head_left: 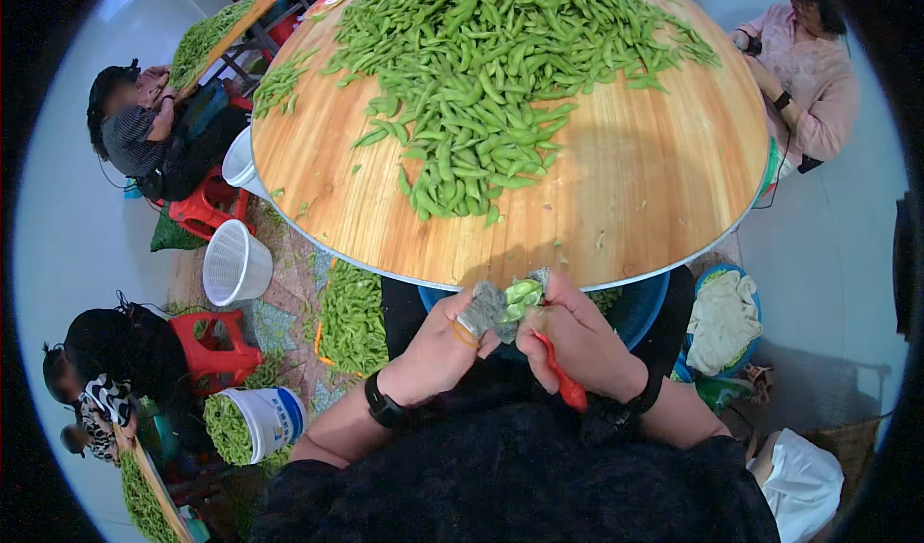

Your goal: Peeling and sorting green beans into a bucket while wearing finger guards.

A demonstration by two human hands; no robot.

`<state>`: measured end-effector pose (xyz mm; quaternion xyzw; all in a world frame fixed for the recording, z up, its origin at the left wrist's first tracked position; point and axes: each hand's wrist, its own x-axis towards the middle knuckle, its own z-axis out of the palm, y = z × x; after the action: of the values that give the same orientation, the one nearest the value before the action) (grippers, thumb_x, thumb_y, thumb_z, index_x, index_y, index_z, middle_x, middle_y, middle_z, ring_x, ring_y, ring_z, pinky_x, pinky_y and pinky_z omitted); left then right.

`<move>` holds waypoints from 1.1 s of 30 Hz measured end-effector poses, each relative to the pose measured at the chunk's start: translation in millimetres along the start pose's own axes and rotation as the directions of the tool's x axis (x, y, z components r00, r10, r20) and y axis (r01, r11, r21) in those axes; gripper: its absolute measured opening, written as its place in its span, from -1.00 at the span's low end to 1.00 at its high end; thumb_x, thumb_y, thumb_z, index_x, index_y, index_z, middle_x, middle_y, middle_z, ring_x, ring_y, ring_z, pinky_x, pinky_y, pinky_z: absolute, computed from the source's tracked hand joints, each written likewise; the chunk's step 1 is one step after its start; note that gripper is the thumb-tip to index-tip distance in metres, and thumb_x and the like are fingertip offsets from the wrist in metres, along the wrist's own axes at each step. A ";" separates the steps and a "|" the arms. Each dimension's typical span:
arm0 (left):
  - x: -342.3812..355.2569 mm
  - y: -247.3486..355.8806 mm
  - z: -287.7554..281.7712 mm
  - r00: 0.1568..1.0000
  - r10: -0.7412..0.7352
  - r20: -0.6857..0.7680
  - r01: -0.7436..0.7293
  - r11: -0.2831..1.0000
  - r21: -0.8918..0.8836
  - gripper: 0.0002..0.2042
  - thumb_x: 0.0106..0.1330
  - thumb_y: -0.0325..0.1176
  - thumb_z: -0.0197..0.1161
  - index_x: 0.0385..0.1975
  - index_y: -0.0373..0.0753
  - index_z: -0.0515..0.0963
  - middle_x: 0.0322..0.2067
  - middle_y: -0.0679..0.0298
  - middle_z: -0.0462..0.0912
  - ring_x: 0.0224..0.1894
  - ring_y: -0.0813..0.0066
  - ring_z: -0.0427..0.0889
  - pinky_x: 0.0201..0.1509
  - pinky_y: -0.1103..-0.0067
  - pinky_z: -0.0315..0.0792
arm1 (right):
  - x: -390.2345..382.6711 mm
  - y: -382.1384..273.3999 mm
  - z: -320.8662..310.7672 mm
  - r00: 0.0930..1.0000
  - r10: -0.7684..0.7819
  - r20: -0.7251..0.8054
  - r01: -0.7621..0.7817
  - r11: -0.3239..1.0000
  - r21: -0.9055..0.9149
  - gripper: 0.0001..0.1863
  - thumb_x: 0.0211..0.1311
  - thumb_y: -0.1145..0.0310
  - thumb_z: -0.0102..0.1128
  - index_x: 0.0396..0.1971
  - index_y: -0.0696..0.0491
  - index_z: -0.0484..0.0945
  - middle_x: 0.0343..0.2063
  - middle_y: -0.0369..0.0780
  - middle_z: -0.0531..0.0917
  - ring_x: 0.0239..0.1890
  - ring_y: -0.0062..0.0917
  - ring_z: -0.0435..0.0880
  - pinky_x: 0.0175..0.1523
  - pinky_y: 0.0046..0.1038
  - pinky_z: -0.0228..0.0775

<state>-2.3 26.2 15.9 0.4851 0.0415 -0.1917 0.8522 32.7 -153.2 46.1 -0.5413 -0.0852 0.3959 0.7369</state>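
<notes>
The left hand [441, 339] pinches the green pod [523, 298] between both hands' fingertips; the right hand [594, 344] curls around the red tool [562, 374]. Steady the pod; guide the tool clear of that pinch.

A red stool [231, 359] stands left, a pale cloth [724, 320] right.

Head-worn fisheye, facing down — hands [438, 346] close below, table [664, 187] beyond

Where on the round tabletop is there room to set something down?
Widest is bare tabletop between the pod heap and the right rim, barring small scraps; a narrower patch borders the left front rim. Pods crowd the middle and far side.
</notes>
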 end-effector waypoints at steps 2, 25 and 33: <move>-1.6 5.0 6.1 0.996 0.087 0.031 -0.092 0.956 0.279 -0.88 0.31 -0.37 0.11 -0.26 -0.27 0.48 -0.48 0.33 0.52 -0.42 0.55 0.49 -0.32 0.62 0.38 | -0.8 3.8 -4.4 1.000 0.024 -0.013 -0.025 0.996 -0.088 -0.93 0.23 0.44 -0.21 -0.32 0.09 0.23 -0.70 -0.28 0.37 -0.81 -0.59 0.37 -0.72 -0.55 0.22; -10.2 7.3 -20.0 0.945 -0.144 0.295 -0.046 0.831 0.554 -0.90 0.34 -0.41 0.05 -0.35 -0.29 0.46 -0.50 0.47 0.45 -0.43 0.71 0.37 -0.33 0.68 0.33 | -13.7 5.9 -4.6 0.894 -0.415 0.167 0.327 0.353 -0.877 -0.80 0.06 0.44 0.14 -0.44 0.14 0.29 -0.67 -0.05 0.45 -0.59 -0.11 0.52 -0.54 -0.23 0.32; -8.8 -6.5 -21.9 0.951 -0.059 0.304 -0.125 0.824 0.553 -0.85 0.36 -0.35 0.05 -0.33 -0.30 0.47 -0.51 0.49 0.45 -0.44 0.73 0.35 -0.36 0.70 0.31 | -5.3 29.2 -15.1 0.930 -0.349 0.119 0.206 0.223 -0.953 -0.83 0.04 0.47 0.11 -0.48 0.13 0.28 -0.64 -0.04 0.46 -0.55 -0.10 0.53 -0.51 -0.21 0.36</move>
<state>-10.2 44.1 1.4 0.6805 -0.1588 -0.2535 0.6689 23.1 -164.9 16.4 -0.8708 -0.3550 0.0945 0.3266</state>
